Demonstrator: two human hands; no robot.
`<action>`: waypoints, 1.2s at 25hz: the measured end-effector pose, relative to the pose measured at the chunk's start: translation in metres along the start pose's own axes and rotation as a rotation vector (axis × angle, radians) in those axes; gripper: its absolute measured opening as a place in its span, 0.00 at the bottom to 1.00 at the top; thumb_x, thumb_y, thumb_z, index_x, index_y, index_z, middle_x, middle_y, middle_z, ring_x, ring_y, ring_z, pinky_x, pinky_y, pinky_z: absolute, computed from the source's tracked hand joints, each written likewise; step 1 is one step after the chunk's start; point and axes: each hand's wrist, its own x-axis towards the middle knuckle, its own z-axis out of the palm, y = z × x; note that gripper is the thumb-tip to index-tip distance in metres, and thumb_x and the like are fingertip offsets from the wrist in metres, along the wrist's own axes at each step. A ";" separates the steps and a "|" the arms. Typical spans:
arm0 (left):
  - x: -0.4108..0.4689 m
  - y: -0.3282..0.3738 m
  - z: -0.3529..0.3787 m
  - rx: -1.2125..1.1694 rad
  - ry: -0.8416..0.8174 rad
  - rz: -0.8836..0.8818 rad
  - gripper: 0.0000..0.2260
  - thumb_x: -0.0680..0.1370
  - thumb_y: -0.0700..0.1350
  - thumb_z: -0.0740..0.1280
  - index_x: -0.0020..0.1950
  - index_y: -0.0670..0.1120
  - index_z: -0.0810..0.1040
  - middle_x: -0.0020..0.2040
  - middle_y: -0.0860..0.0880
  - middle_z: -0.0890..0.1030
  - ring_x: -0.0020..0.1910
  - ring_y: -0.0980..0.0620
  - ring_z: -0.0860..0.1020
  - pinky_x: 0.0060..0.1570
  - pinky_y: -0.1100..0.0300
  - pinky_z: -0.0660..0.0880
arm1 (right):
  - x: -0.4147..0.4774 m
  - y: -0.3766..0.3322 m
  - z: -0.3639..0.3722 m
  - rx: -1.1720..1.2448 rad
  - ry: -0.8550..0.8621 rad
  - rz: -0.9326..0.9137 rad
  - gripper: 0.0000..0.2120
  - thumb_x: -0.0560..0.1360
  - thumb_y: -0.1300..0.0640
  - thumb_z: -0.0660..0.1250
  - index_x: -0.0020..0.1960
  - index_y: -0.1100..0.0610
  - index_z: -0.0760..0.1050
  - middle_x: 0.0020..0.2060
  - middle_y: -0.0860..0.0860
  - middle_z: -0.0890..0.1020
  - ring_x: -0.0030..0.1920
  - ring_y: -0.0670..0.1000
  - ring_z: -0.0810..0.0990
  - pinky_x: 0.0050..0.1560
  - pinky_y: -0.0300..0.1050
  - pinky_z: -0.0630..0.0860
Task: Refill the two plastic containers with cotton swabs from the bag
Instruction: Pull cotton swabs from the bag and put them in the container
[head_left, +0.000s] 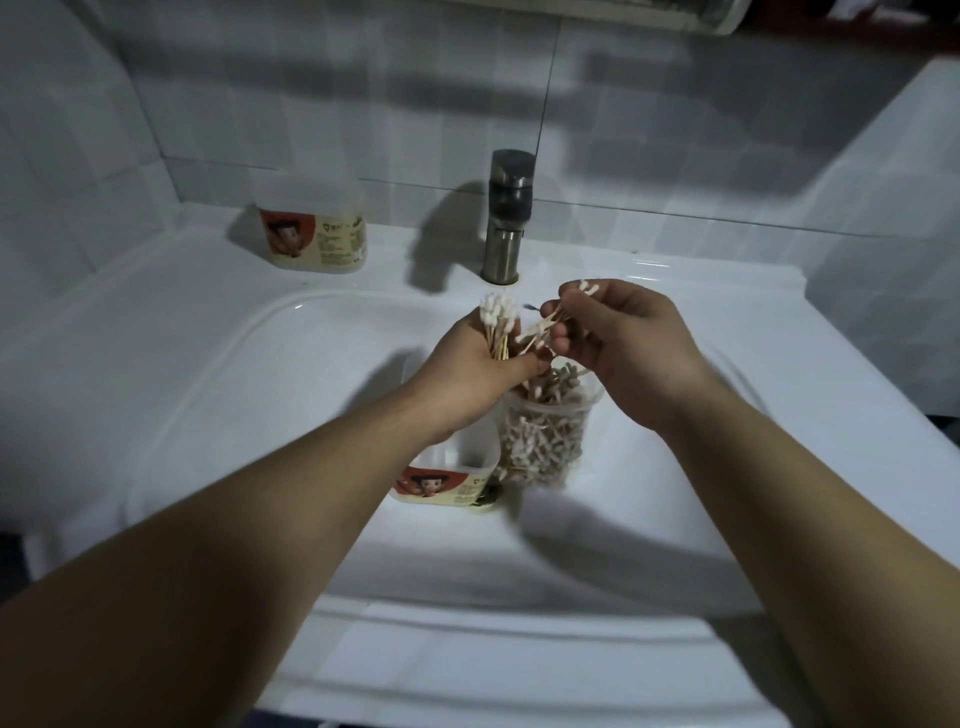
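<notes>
Swabs (497, 325) are bunched tips-up in the left hand (480, 366), which grips them, while the right hand (618, 345) pinches a few strays, I guess to line them up so they drop in neat. Bag (545, 436) stands open in the sink (208, 364) right under both hands, probably so spills fall back in, open container (449, 475) just beside it; second container (311, 228) waits by the faucet (508, 218).

Two hands: left hand (480, 364), right hand (621, 338). Two containers: rear container (311, 228), near container (447, 480). One bag (545, 436), tap (506, 218), sink (208, 332); countless cotton swabs (498, 317).
</notes>
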 end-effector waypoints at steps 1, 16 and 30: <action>0.000 -0.001 -0.001 0.010 0.005 -0.010 0.13 0.75 0.39 0.74 0.59 0.45 0.82 0.52 0.48 0.87 0.55 0.49 0.85 0.62 0.42 0.79 | 0.000 -0.001 -0.001 0.006 0.028 -0.014 0.04 0.81 0.67 0.66 0.51 0.68 0.78 0.41 0.60 0.84 0.34 0.53 0.78 0.40 0.44 0.81; 0.006 0.005 -0.008 -0.027 0.254 -0.026 0.07 0.82 0.52 0.67 0.46 0.52 0.77 0.29 0.59 0.77 0.35 0.54 0.76 0.48 0.49 0.79 | -0.004 -0.005 -0.002 -0.239 0.083 -0.068 0.05 0.78 0.66 0.70 0.54 0.62 0.80 0.38 0.59 0.86 0.34 0.54 0.79 0.37 0.44 0.79; 0.002 0.005 -0.005 0.109 0.000 0.046 0.05 0.79 0.40 0.70 0.53 0.45 0.83 0.46 0.48 0.87 0.50 0.47 0.86 0.57 0.42 0.81 | -0.007 -0.001 0.003 -0.392 -0.022 -0.051 0.02 0.78 0.64 0.71 0.49 0.60 0.80 0.31 0.55 0.83 0.28 0.52 0.80 0.29 0.40 0.73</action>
